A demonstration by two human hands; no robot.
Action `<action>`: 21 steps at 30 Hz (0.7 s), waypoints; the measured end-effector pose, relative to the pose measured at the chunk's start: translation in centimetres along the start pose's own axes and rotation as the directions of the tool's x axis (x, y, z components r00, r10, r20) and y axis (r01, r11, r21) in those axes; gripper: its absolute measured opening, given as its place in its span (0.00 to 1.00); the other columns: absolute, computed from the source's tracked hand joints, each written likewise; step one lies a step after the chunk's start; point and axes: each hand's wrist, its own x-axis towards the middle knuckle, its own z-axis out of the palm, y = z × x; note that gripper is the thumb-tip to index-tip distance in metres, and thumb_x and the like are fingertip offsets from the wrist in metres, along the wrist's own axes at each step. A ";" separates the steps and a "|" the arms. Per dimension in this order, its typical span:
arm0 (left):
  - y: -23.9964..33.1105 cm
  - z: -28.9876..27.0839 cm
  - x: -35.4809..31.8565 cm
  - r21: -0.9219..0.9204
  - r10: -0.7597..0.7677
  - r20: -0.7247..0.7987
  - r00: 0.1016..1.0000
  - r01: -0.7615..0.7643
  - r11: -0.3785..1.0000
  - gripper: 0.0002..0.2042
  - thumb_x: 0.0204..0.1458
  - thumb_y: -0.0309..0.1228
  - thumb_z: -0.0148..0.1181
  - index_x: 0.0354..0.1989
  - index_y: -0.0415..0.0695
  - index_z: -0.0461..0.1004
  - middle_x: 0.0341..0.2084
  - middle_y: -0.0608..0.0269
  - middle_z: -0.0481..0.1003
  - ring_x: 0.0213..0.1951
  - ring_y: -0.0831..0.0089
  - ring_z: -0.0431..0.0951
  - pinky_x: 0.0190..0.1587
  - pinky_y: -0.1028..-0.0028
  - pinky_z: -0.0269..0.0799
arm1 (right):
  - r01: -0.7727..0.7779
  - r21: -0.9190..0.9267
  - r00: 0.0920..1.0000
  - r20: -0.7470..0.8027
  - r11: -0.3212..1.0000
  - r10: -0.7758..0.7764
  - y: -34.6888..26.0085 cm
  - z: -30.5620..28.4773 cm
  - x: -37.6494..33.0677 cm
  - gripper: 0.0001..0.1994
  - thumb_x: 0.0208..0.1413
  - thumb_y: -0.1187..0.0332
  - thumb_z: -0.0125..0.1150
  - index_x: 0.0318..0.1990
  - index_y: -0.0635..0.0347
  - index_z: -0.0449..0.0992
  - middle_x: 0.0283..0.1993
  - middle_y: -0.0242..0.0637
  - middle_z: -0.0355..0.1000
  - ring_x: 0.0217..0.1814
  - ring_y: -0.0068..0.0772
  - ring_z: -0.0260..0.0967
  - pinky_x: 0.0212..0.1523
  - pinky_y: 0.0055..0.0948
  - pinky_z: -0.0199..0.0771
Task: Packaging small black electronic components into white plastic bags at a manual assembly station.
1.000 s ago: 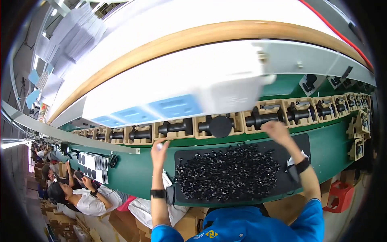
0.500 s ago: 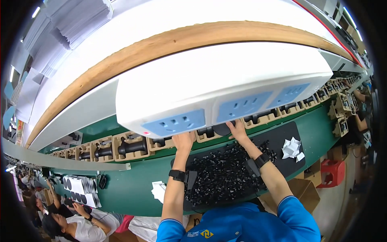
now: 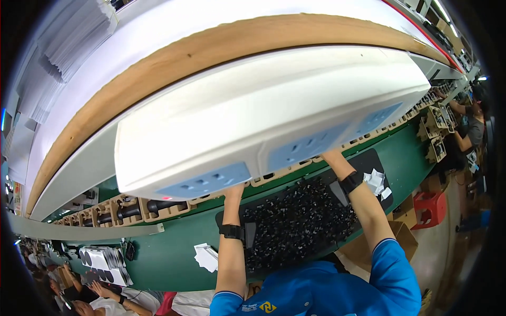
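Both my forearms reach forward over a black tray (image 3: 316, 247) heaped with several small black parts. My left hand (image 3: 234, 191) and my right hand (image 3: 331, 156) go up to a row of cardboard holders (image 3: 158, 208) with black cylindrical pieces on the green belt (image 3: 174, 239). A long white housing (image 3: 274, 116) with blue socket panels hangs in front of the camera and hides the fingers of both hands. Each wrist wears a black band. What the hands hold does not show.
White paper scraps lie on the belt at left (image 3: 206, 257) and by the tray's right end (image 3: 375, 181). A red stool (image 3: 431, 206) and a cardboard box (image 3: 403, 231) stand at right. Other people work at far right (image 3: 469, 124) and lower left (image 3: 97, 295).
The view has tilted, so the white housing now fills more of the picture. Both hands have moved together toward the cardboard holders, and their fingers have slipped out of sight behind the housing.
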 end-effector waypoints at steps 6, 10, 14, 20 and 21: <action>-2.1 3.7 0.3 0.072 0.080 -0.175 0.981 -0.069 0.995 0.28 0.55 0.44 0.49 0.62 0.43 0.59 0.15 0.51 0.73 0.17 0.58 0.72 0.20 0.64 0.70 | 0.147 -0.063 0.989 0.009 0.987 -0.147 1.1 6.5 0.4 0.05 0.47 0.71 0.56 0.31 0.62 0.74 0.28 0.47 0.74 0.30 0.42 0.75 0.29 0.37 0.76; -1.8 5.1 1.5 0.140 0.168 -0.242 0.956 -0.137 0.981 0.27 0.56 0.42 0.50 0.62 0.42 0.59 0.12 0.53 0.70 0.13 0.62 0.68 0.16 0.67 0.65 | 0.000 -0.085 0.987 0.161 0.996 0.014 4.1 13.4 -1.0 0.06 0.48 0.71 0.57 0.33 0.61 0.75 0.30 0.43 0.74 0.33 0.39 0.75 0.31 0.34 0.76; -2.9 4.7 0.4 0.199 0.263 -0.354 0.898 -0.203 0.959 0.27 0.56 0.41 0.51 0.62 0.41 0.59 0.11 0.55 0.69 0.12 0.64 0.66 0.14 0.68 0.61 | 0.123 -0.277 0.956 0.292 0.953 -0.038 1.9 11.8 -1.4 0.11 0.49 0.72 0.56 0.42 0.62 0.74 0.33 0.43 0.74 0.33 0.40 0.75 0.32 0.31 0.77; -1.3 4.3 -0.4 0.129 0.213 -0.292 0.933 -0.182 0.975 0.26 0.57 0.39 0.50 0.62 0.40 0.58 0.12 0.54 0.69 0.13 0.63 0.67 0.15 0.68 0.62 | -0.040 -0.114 0.992 0.117 0.993 0.054 3.0 12.9 -4.3 0.28 0.51 0.69 0.58 0.60 0.62 0.59 0.39 0.45 0.73 0.45 0.41 0.71 0.32 0.31 0.76; -0.7 4.1 -0.7 0.117 0.181 -0.261 0.948 -0.155 0.981 0.25 0.57 0.38 0.51 0.61 0.40 0.59 0.12 0.53 0.69 0.14 0.62 0.67 0.16 0.67 0.63 | -0.297 0.167 0.943 0.203 0.940 0.262 3.3 12.9 -4.5 0.25 0.51 0.68 0.58 0.57 0.63 0.63 0.39 0.44 0.73 0.48 0.41 0.69 0.31 0.32 0.76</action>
